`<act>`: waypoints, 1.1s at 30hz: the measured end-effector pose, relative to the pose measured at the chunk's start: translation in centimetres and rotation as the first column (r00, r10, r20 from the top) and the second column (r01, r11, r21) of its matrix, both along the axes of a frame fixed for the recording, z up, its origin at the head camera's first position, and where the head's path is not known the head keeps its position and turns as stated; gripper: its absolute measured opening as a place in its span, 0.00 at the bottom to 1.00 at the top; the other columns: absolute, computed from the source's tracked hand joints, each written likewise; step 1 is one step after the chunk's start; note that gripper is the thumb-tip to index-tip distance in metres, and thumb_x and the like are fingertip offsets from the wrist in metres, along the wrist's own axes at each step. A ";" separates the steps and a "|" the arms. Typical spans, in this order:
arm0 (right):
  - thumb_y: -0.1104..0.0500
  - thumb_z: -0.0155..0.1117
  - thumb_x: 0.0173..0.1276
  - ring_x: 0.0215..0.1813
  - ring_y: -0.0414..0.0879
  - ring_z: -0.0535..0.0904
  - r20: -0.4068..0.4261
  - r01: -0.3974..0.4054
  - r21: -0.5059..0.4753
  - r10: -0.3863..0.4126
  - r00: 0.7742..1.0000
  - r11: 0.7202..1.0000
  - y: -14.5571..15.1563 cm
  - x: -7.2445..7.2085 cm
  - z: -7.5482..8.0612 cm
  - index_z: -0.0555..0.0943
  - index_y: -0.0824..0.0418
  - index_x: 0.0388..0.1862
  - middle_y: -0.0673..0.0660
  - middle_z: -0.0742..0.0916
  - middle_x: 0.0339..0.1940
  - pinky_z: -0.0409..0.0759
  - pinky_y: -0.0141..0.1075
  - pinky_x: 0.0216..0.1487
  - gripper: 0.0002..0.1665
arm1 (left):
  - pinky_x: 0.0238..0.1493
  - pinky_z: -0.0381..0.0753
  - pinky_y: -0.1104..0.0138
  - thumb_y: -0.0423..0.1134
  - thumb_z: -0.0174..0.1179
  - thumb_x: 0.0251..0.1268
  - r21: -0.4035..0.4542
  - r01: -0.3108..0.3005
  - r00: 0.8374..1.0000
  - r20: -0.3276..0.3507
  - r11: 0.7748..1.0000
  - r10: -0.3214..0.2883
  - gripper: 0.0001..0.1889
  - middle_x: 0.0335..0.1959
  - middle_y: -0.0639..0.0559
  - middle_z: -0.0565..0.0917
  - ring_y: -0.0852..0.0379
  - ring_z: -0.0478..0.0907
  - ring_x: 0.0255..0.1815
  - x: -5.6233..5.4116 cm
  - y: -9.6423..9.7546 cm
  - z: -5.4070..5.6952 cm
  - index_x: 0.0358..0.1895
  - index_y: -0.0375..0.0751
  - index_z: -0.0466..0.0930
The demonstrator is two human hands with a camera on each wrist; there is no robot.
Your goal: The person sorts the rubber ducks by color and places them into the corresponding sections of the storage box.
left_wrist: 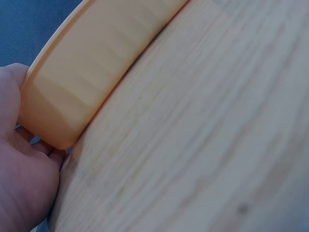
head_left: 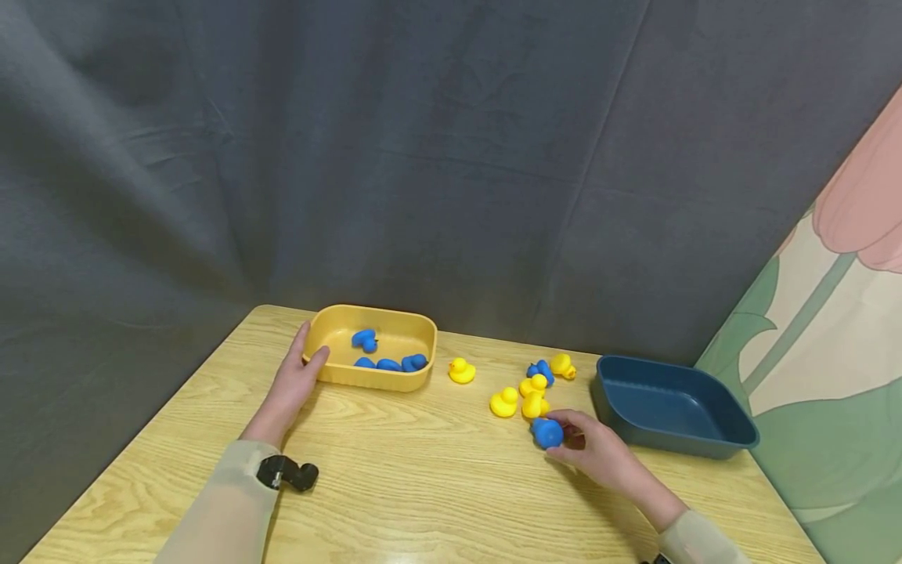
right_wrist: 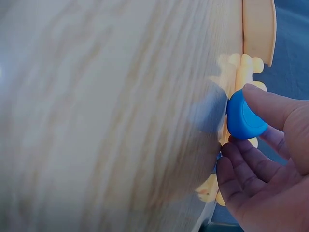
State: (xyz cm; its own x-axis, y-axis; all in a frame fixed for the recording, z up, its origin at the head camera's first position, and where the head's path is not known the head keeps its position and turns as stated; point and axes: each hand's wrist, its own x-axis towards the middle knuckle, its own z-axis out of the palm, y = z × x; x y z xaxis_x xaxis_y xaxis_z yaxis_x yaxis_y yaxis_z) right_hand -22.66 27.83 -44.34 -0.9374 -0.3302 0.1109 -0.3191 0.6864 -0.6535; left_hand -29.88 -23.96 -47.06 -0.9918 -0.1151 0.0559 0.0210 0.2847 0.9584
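Observation:
At the left of the table, my left hand (head_left: 294, 378) grips the corner of a yellow plastic bin (head_left: 373, 379). In the left wrist view, the thumb lies at the bin's rim and the fingers are partly hidden behind its end. Several blue rubber ducks (head_left: 365, 339) lie inside the bin. My right hand (head_left: 595, 452) pinches another blue rubber duck (head_left: 547, 433) between thumb and fingers, its flat base facing the head camera. Right beside it are several yellow rubber ducks (head_left: 503, 403), and one more blue duck (head_left: 541, 373) lies behind them.
A dark blue bin (head_left: 676, 442) stands at the right, just beyond my right hand. One yellow duck (head_left: 461, 370) sits apart, near the yellow bin's right end. A dark grey curtain (head_left: 451, 172) hangs behind the wooden table (head_left: 423, 486), with a floral cloth (head_left: 846, 376) at the right.

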 end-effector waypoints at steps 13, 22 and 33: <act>0.63 0.80 0.72 0.51 0.48 0.85 0.028 0.021 0.023 -0.021 0.999 1.000 -0.1 -0.1 -0.1 0.85 0.67 0.67 0.55 0.90 0.55 0.89 0.41 0.54 0.27 | 0.89 0.38 0.41 0.51 0.49 0.92 -0.007 0.003 1.000 -0.003 1.000 -0.004 0.43 0.93 0.43 0.38 0.38 0.34 0.92 -0.2 -0.2 -0.2 0.93 0.56 0.31; 0.63 0.77 0.75 0.50 0.46 0.86 0.034 0.059 0.050 -0.060 0.998 0.997 -0.4 -0.1 0.2 0.86 0.65 0.65 0.53 0.91 0.53 0.88 0.37 0.52 0.22 | 0.89 0.38 0.42 0.51 0.49 0.92 -0.013 0.000 1.000 0.017 1.000 0.000 0.43 0.93 0.43 0.38 0.39 0.34 0.92 -0.1 -0.1 0.0 0.93 0.58 0.30; 0.64 0.76 0.76 0.47 0.44 0.85 0.031 0.086 0.074 -0.088 0.996 0.994 -0.4 -0.1 0.4 0.88 0.64 0.61 0.51 0.91 0.49 0.87 0.36 0.49 0.17 | 0.89 0.38 0.43 0.51 0.49 0.92 -0.007 0.007 1.000 0.005 1.000 -0.007 0.43 0.93 0.43 0.38 0.39 0.34 0.92 -0.1 -0.1 -0.1 0.93 0.57 0.30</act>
State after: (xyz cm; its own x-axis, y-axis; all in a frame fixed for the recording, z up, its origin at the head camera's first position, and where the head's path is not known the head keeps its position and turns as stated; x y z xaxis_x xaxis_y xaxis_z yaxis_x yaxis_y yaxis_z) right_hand -22.76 27.45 -43.90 -0.9657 -0.2534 0.0574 -0.2347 0.7563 -0.6106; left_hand -29.96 -24.05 -47.14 -0.9928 -0.1078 0.0521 0.0186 0.2910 0.9566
